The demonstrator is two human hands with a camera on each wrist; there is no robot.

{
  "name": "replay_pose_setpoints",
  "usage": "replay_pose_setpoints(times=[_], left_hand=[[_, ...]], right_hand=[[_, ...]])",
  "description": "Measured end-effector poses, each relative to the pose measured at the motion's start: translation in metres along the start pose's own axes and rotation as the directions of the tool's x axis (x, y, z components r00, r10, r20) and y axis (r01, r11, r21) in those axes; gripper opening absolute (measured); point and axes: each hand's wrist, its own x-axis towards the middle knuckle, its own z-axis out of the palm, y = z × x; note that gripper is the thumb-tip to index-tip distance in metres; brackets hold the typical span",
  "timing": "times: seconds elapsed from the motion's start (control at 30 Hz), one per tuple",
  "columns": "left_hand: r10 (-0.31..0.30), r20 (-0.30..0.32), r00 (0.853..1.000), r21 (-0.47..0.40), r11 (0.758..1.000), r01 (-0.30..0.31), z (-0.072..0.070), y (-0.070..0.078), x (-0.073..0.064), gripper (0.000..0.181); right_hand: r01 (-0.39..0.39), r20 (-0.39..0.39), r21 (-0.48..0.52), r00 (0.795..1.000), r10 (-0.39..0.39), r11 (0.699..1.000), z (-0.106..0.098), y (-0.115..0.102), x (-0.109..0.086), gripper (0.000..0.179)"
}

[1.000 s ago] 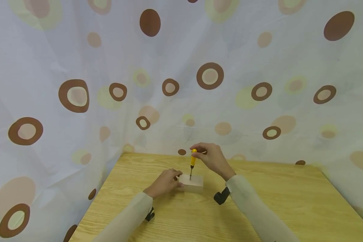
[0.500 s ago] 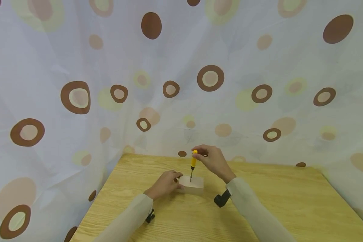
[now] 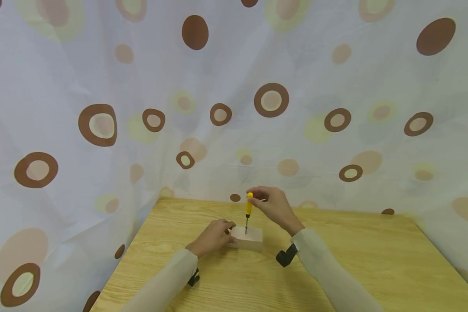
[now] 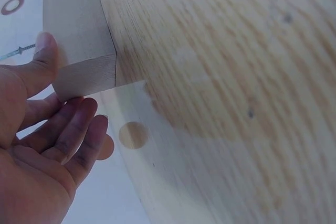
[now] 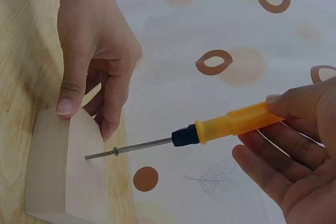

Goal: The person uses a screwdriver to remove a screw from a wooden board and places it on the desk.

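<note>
A pale wooden block (image 3: pixel 251 245) lies on the table, and my left hand (image 3: pixel 213 235) holds its left end. In the left wrist view the thumb presses one face of the block (image 4: pixel 79 22), with the fingers curled by its end. A threaded screw (image 5: pixel 101 155) stands in the block's top face, most of its thread showing. My right hand (image 3: pixel 274 208) pinches the yellow handle of a screwdriver (image 3: pixel 249 207) near its top. The screwdriver is nearly upright above the block. Its steel shaft (image 5: pixel 144 145) meets the screw's head, in line with it.
The wood-grain table (image 3: pixel 355 255) stretches out around the block. Behind and to the left hangs a white sheet (image 3: pixel 226 65) with brown and beige dots. Black devices sit on both wrists, the right one (image 3: pixel 286 255) below the cuff.
The head view has shifted by a few pixels, so everything sits slightly lower than a second ago. Both hands, the block and the screwdriver keep almost the same arrangement.
</note>
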Motion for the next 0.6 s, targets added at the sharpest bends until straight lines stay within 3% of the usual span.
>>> replay_pose_setpoints(times=[0.33,0.47,0.6], left_hand=[[-0.01,0.009,1.0,-0.01,1.0,0.01,0.0004,0.0002,-0.0002,0.05],[-0.015,0.011,1.0,-0.005,1.0,0.015,0.0,0.001,0.0,0.051],[-0.015,0.005,1.0,-0.002,1.0,0.015,-0.0007,0.001,0.0002,0.051]], right_hand=[[-0.022,-0.03,0.014,0.999,0.022,1.0,0.0038,-0.0008,-0.001,0.02],[-0.007,0.019,0.04,1.0,0.006,0.999,0.0022,-0.0009,-0.0008,0.016],[0.006,0.038,0.005,0.999,-0.006,1.0,0.0017,-0.0019,-0.0004,0.017]])
